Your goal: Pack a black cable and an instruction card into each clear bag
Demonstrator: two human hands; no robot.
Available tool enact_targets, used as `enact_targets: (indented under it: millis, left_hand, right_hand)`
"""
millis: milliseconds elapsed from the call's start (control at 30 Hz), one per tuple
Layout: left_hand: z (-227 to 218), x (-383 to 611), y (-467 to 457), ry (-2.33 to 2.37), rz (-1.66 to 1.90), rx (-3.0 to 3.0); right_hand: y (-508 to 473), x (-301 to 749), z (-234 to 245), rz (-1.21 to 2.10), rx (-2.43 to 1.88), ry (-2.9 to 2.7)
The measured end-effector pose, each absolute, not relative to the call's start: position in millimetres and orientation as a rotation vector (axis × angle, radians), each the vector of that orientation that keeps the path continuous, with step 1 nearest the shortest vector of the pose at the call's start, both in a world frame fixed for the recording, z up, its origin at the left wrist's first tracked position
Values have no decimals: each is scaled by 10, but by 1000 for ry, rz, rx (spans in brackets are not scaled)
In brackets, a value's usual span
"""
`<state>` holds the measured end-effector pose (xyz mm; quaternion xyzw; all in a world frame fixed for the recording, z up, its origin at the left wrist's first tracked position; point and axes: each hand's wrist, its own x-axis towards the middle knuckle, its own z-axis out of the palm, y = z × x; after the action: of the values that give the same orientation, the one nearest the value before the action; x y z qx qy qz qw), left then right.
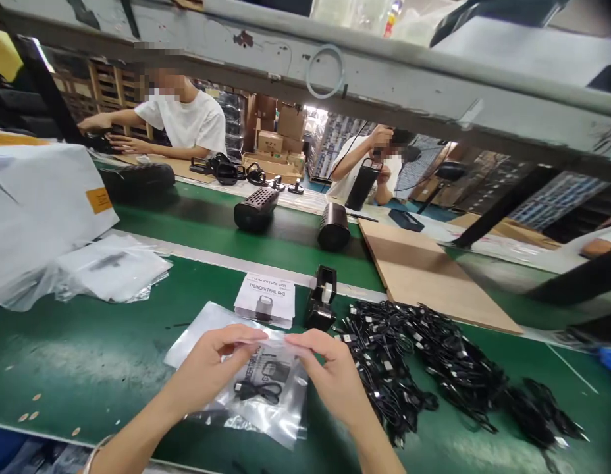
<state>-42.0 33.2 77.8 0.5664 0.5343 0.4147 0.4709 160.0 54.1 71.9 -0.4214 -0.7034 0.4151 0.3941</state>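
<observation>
Both of my hands pinch the top edge of a clear plastic bag (290, 388) low over the green table. My left hand (211, 362) has the left part of that edge between thumb and fingers, and my right hand (330, 368) has the right part. Through the film I see a coiled black USB cable (259, 392) and a printed leaflet (276, 368). Under the bag and my left hand lie more flat plastic bags (191, 336). Just beyond my fingers sits a stack of "Thunder Trail Pro" leaflets (266, 299), with a black tape dispenser (322, 299) beside it.
Heaps of black cables (424, 355) lie on the right. Flat clear bags (118, 266) rest at left by a white bag (39, 210). Black speakers (256, 209) and a brown board (428, 270) are on the conveyor. A metal shelf beam (266, 52) crosses overhead; co-workers (187, 122) sit opposite.
</observation>
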Motion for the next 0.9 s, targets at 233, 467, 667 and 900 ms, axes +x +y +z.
enact_targets:
  millis: [233,467,667,900]
  left_hand:
    - [788,-353,305,1252,1068,1085]
    - [703,-282,341,1331,862,1302]
    - [617,-252,314,1403,987,1174]
    - [550,-148,270,1258,1056,1017]
  right_hand:
    - [534,1607,644,948,-938,-1793]
    - [501,1654,655,965,-1029,-1728]
    - [452,1591,648,1233,-1224,-1516]
    - [745,1702,667,761,-1591,-1302]
